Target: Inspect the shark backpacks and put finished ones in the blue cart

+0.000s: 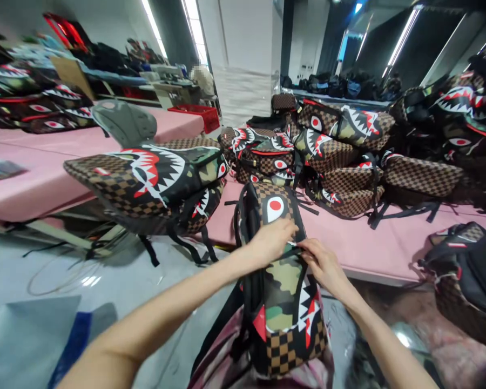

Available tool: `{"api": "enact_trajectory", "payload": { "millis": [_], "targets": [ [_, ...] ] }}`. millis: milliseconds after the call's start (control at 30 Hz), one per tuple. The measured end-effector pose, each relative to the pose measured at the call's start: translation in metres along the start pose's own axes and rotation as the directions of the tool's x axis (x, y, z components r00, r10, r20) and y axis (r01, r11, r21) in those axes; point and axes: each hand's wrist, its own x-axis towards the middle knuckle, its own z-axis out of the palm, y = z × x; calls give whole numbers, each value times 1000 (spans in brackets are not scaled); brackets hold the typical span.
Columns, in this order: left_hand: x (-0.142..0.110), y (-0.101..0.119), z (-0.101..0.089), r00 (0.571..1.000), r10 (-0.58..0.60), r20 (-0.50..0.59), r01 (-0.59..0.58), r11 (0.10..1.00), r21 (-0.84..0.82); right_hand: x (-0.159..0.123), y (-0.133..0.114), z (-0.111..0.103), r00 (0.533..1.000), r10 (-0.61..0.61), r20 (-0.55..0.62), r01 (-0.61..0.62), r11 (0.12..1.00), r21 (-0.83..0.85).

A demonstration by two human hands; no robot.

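Observation:
A checkered backpack (283,292) with camouflage patches, a shark-mouth print and a red-and-white eye lies on its back or side, from my lap to the table edge. My left hand (276,240) rests on it just below the eye, fingers curled down and closed on its surface. Against its right edge, my right hand (322,262) pinches the material by a short dark strip and a white patch. The two hands are close together, with their fingertips nearly meeting. Exactly what part lies under the fingers is hidden.
A pink table (372,248) crosses in front, bearing several similar backpacks (340,146). At left, a large shark-print backpack (157,173) overhangs the edge with straps dangling. Another backpack (465,275) is at right. Behind stand a white pillar (247,54), a red crate (202,116) and a seated person (202,81).

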Motion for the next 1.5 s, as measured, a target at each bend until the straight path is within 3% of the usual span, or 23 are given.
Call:
{"api": "enact_trajectory", "payload": {
  "millis": [67,167,233,300,433,600,667,767,833,900,1033,1133,1200,1300,1400,1500],
  "targets": [
    [-8,-15,-14,996,85,12,-86,983,165,1,2,2,993,11,119,4,992,-130],
    [-11,-24,-28,974,117,193,-167,949,266,13,-2,-2,931,24,364,60,974,-217],
    [-11,-21,-23,961,94,259,-177,931,319,22,-6,-3,859,17,511,95,977,-192],
    [-11,-17,-8,972,59,229,-147,910,389,24,-9,1,832,-29,553,84,994,-75],
    [-18,-18,24,999,25,39,-40,907,420,6,-5,14,897,-100,430,-23,963,270],
    [-34,-39,26,968,199,-151,-196,980,31,-12,12,9,933,-8,360,-93,960,263],
    [-48,-43,25,947,191,-257,-227,967,-119,-13,21,5,933,41,358,-140,957,254],
    [-77,-38,34,899,-3,-438,-126,956,-266,-13,29,1,934,64,352,-159,955,248],
    [-98,-29,43,832,-199,-518,-3,932,-361,-15,28,1,938,57,343,-143,963,230],
    [-112,-18,48,814,-277,-510,49,908,-415,-16,23,2,945,28,326,-96,976,194],
    [-113,3,43,918,-130,-373,12,953,-304,-20,8,9,959,-114,258,83,988,127],
    [-107,16,43,954,-76,-289,32,987,-155,-32,5,15,949,-225,219,231,973,-2],
    [-110,23,52,949,-34,-313,14,998,-67,-44,6,20,927,-309,211,341,931,-132],
    [-120,28,74,901,30,-432,-20,999,27,-59,8,26,886,-404,226,457,844,-281],
    [-126,29,90,871,69,-486,-64,998,26,-65,8,28,878,-407,253,473,821,-321],
    [-125,26,90,881,106,-460,-111,994,16,-63,9,28,879,-400,259,467,834,-294]
  ]
}}
